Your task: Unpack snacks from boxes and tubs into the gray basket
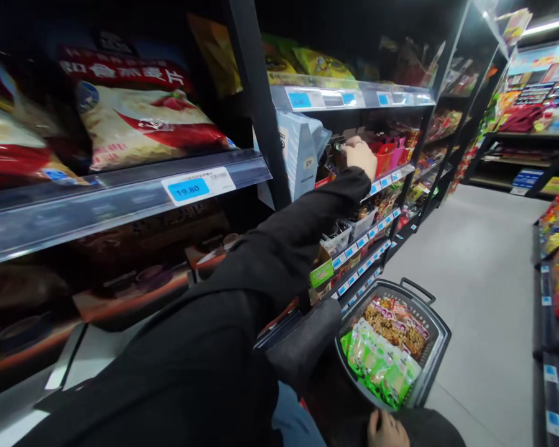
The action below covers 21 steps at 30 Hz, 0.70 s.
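Note:
My left hand [361, 158] reaches from a black sleeve into the goods on a middle shelf. Its fingers are bent among dark packages, and what they grip is hidden. Beside it stand a light blue box [300, 152] on the left and red and pink packages [391, 152] on the right. Low at the bottom edge is my right hand [387, 429], its fingers curled and partly cut off; nothing nameable shows in it. Just beyond it, a dark shopping basket [440, 347] holds green-and-clear packets [377, 363] and brown snack packs [395, 326].
Oat flake bags [144, 124] lie on the near left shelf above a price tag [198, 186]. A black shelf post [261, 93] stands close to my left arm. Clear bins [338, 242] sit below the reaching hand. The aisle floor [484, 248] runs between shelving rows.

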{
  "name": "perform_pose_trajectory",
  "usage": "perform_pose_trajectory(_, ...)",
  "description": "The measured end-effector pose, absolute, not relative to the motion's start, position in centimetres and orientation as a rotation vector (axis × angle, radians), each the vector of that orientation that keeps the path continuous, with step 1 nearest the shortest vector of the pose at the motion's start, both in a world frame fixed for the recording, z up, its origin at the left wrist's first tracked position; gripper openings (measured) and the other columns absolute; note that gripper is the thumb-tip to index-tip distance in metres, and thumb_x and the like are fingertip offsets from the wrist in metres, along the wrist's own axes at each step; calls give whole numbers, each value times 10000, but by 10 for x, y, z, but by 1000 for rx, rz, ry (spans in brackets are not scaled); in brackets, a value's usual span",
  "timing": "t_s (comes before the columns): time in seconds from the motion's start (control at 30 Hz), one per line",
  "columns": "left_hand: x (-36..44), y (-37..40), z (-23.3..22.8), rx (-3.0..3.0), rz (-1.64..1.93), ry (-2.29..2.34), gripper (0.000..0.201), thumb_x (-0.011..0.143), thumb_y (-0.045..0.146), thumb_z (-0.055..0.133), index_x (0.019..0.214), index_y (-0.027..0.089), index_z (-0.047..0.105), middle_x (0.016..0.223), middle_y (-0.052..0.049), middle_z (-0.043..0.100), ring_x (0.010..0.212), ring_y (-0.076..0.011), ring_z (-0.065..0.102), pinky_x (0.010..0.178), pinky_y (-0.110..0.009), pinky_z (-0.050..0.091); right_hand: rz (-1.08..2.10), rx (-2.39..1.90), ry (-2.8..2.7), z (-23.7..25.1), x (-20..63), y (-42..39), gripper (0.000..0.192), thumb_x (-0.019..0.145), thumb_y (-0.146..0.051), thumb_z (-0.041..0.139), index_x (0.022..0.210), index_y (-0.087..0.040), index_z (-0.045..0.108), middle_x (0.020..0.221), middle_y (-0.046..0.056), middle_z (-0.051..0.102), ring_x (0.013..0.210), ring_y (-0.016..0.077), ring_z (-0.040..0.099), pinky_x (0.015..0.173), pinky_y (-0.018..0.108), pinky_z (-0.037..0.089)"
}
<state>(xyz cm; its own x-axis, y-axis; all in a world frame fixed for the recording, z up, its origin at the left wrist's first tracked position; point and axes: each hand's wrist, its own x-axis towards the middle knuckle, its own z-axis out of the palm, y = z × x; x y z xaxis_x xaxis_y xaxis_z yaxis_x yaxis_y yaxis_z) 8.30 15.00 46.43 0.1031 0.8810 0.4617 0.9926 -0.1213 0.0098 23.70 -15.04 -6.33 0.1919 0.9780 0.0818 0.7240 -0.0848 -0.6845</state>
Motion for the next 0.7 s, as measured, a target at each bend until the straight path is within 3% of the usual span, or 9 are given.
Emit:
perform_pose_trajectory(0.07, 86, 123, 434, -2282, -359, -1641, 390, 967, 120, 303, 1201, 61, 609, 1217, -198, 600, 1198, -293, 532, 1012, -457, 415, 423, -1893, -1602, -70, 231, -149, 265, 739, -407, 509, 512, -402, 646, 560, 11, 626, 738, 402, 705, 787, 583, 518)
perform_pose_trajectory(0.13, 82, 97, 386, -2490, -199, -1524, 309, 971, 296, 411, 1105, 183, 665, 1013, -105, 682, 968, -235, 632, 883, -363, 494, 392, -1878, -1601, -72, 228, -151, 258, 734, -383, 506, 523, -379, 655, 569, 28, 631, 736, 404, 704, 788, 585, 514)
perform_pose_trajectory(0.17, 77, 87, 357, -2542, -100, -1555, 273, 935, 335, 498, 1067, 178, 680, 979, -111, 683, 941, -235, 636, 861, -354, 503, 382, -1866, -1592, -73, 227, -151, 251, 736, -374, 510, 532, -369, 657, 574, 32, 631, 732, 402, 703, 787, 588, 511)
perform_pose_trajectory(0.23, 61, 75, 301, -2412, 140, -1901, 317, 852, 358, 637, 1091, 152, 673, 1106, -134, 650, 1099, -259, 580, 945, -370, 475, 370, -1851, -1566, -72, 226, -153, 239, 741, -362, 518, 547, -355, 656, 576, 29, 624, 729, 393, 704, 789, 584, 511)
perform_pose_trajectory(0.27, 51, 72, 275, -2270, 148, -2026, 394, 831, 301, 657, 1166, 94, 638, 1209, -190, 598, 1171, -309, 534, 974, -439, 455, 361, -1857, -1555, -71, 226, -153, 233, 743, -360, 520, 551, -353, 652, 577, 23, 621, 734, 387, 707, 795, 577, 512)
perform_pose_trajectory(0.3, 41, 71, 253, -2158, 139, -2115, 474, 811, 242, 664, 1235, 44, 589, 1264, -238, 550, 1205, -372, 494, 966, -518, 441, 350, -1874, -1552, -71, 226, -153, 233, 746, -358, 515, 554, -353, 647, 579, 16, 619, 742, 381, 710, 801, 569, 514)
perform_pose_trajectory(0.37, 19, 71, 221, -2077, 109, -2189, 488, 848, 148, 555, 1331, 86, 527, 1297, -221, 526, 1151, -354, 532, 917, -489, 475, 312, -1920, -1574, -71, 225, -152, 247, 757, -352, 492, 555, -356, 634, 582, 10, 621, 757, 375, 713, 796, 555, 524)
perform_pose_trajectory(0.5, -11, 75, 197, -2020, 25, -2252, 632, 871, 8, 307, 1458, 219, 407, 1174, -166, 571, 932, -279, 637, 737, -375, 522, 230, -1941, -1632, -75, 224, -151, 275, 793, -319, 459, 581, -340, 634, 597, 22, 629, 762, 374, 712, 778, 546, 527)
perform_pose_trajectory(0.7, -9, 99, 194, -1960, -82, -2282, 566, 930, 93, 271, 1476, 190, 389, 1285, -228, 487, 1085, -353, 569, 771, -422, 515, 116, -1967, -1769, -63, 222, -151, 291, 836, -256, 435, 640, -295, 648, 655, 36, 644, 766, 350, 701, 782, 519, 517)
